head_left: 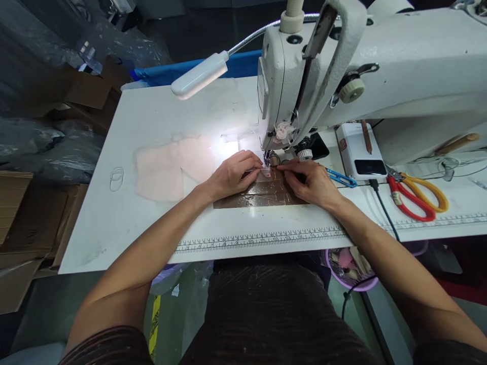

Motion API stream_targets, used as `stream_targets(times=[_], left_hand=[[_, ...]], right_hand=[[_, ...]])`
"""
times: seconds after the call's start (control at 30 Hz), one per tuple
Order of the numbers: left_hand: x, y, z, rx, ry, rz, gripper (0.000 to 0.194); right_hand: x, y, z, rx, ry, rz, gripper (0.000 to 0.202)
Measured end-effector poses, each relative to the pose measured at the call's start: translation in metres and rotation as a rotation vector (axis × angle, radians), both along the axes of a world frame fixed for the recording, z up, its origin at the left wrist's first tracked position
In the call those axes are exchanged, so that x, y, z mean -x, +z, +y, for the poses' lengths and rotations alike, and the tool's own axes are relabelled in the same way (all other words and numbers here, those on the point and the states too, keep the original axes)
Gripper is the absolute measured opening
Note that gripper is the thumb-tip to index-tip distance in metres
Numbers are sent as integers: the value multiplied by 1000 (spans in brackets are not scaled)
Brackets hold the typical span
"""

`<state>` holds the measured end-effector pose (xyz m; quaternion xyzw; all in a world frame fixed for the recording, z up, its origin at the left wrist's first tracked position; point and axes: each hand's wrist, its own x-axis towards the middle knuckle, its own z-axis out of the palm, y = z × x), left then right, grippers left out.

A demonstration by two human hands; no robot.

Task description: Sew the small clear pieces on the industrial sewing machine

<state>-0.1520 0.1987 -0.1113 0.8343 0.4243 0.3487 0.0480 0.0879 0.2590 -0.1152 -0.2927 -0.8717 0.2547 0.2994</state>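
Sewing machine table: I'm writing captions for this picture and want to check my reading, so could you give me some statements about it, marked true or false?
1. Both the left hand and the right hand are near the needle area of the sewing machine. True.
2. The scissors lie left of the left hand. False: the scissors lie right of the right hand.
3. Pale pink pieces lie on the table, left of the left hand. True.
4. The ruler strip runs along the table's far edge. False: the ruler strip runs along the near edge.
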Motion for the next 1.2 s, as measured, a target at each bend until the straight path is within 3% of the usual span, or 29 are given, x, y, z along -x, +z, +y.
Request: stream_targets(times=[0.4,0.67,0.97,1.2], left_hand=[[1,-4,0,-19,-46,205,16],[-1,-4,-1,-211,-3,293,13],[0,-8,1,-197,-39,376,20],[-1,-2,-2,-226,-81,397,20]], right_hand=[[0,-4,-1,-9,1,-1,27],[0,-5,-2,-106,77,6,30],[1,-11,-3,-189,145,-137,38],[1,-11,-3,-251,173,-145,37]])
